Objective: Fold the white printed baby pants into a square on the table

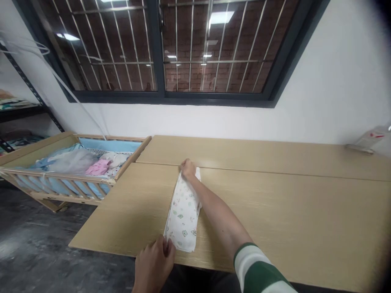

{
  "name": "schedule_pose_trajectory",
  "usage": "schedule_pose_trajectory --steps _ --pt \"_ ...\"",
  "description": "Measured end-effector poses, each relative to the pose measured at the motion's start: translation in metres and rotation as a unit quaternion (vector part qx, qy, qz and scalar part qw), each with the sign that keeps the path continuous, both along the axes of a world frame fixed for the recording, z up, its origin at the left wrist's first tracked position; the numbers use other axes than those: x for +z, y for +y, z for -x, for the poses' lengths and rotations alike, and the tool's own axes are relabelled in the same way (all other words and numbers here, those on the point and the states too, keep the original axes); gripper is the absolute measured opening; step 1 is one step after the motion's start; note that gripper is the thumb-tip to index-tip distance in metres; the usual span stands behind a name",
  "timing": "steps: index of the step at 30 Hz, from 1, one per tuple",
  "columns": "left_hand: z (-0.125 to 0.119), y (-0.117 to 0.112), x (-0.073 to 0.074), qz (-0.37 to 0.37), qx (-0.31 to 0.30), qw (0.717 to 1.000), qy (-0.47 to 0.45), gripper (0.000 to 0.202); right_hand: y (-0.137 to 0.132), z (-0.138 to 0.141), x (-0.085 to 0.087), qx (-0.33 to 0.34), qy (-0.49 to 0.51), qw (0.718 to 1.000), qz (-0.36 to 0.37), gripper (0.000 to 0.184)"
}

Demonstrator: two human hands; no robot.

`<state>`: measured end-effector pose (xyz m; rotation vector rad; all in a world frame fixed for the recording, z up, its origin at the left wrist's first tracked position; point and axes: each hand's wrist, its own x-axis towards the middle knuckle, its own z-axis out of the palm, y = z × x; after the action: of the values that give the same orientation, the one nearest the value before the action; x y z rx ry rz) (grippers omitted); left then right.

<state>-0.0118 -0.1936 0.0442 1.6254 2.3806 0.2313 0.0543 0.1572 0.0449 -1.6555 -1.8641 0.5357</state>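
Note:
A white cloth with a small printed pattern lies folded into a long strip on the wooden table, running from the near edge toward the back. My left hand is closed on its near left corner, thumb and fingers pinched together. At the far end, my right hand grips the upper left corner of the same cloth, the arm reaching across its right side. The right forearm hides part of the cloth's right edge.
On the left stands a wooden crib with blue lining, holding a pink cloth and other fabrics. A shelf is beyond it. The table has a seam near the back. A small packet sits at the far right, under a barred window.

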Motion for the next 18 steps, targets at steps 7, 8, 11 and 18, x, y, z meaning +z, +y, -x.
schedule_pose_trajectory --steps 7,8,11,18 --pt "0.004 -0.010 -0.005 -0.145 -0.019 0.988 0.045 0.026 -0.020 0.002 0.024 0.062 -0.015 0.997 -0.052 0.017" --pt "0.003 -0.012 -0.009 -0.192 -0.051 0.979 0.049 0.027 -0.027 0.001 0.029 0.101 -0.014 0.992 -0.071 0.021" --pt "-0.007 -0.019 -0.023 -0.285 -0.133 0.947 0.059 0.041 -0.067 -0.010 0.045 0.284 -0.015 0.950 -0.129 0.040" --pt "-0.029 -0.033 -0.078 -0.301 -0.155 0.930 0.143 0.059 -0.202 -0.055 0.050 0.619 -0.083 0.778 -0.072 0.065"
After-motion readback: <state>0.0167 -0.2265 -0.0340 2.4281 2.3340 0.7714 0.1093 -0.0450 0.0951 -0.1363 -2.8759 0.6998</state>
